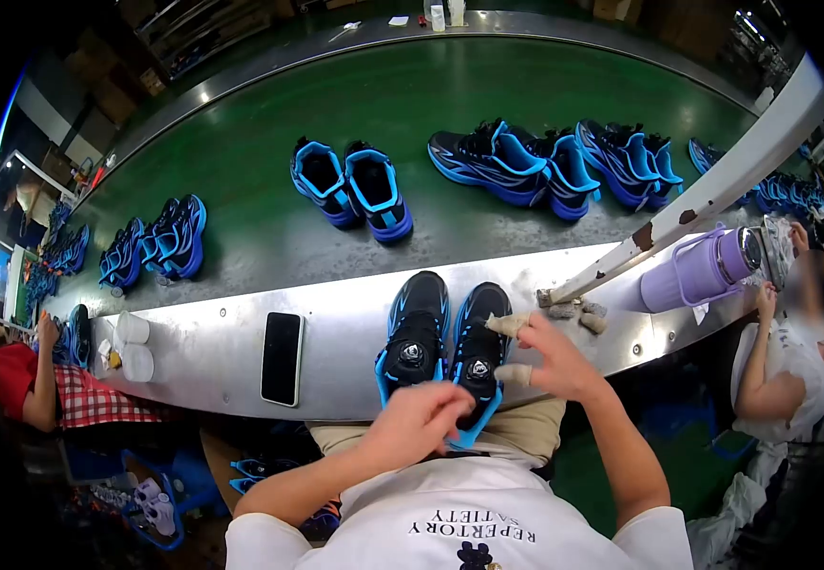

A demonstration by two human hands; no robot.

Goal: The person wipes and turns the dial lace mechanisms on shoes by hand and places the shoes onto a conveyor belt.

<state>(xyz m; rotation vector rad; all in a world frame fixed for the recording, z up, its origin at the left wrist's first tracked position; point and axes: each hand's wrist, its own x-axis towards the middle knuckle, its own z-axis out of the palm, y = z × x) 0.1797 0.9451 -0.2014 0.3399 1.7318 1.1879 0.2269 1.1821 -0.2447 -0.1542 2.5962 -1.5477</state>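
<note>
Two black and blue sneakers stand side by side at the metal edge in front of me, toes pointing away. Each, the left sneaker [419, 323] and the right sneaker [479, 328], has a round dial on its tongue. My left hand [417, 420] is over the collar of the right sneaker, its fingers bent together; whatever they hold, if anything, is hidden. To the right of that sneaker is my right hand [556, 359], with pale covers on two fingertips. Those fingers are spread apart, one near the sneaker's forefoot and one near its dial, with nothing visible between them.
A smartphone [282, 359] and white cups [134, 347] lie left. A purple bottle [692, 273], small stubs [593, 318] and a slanted white post [688, 209] are right. More sneakers [374, 190] stand on the green belt [250, 142]. Co-workers sit on both sides.
</note>
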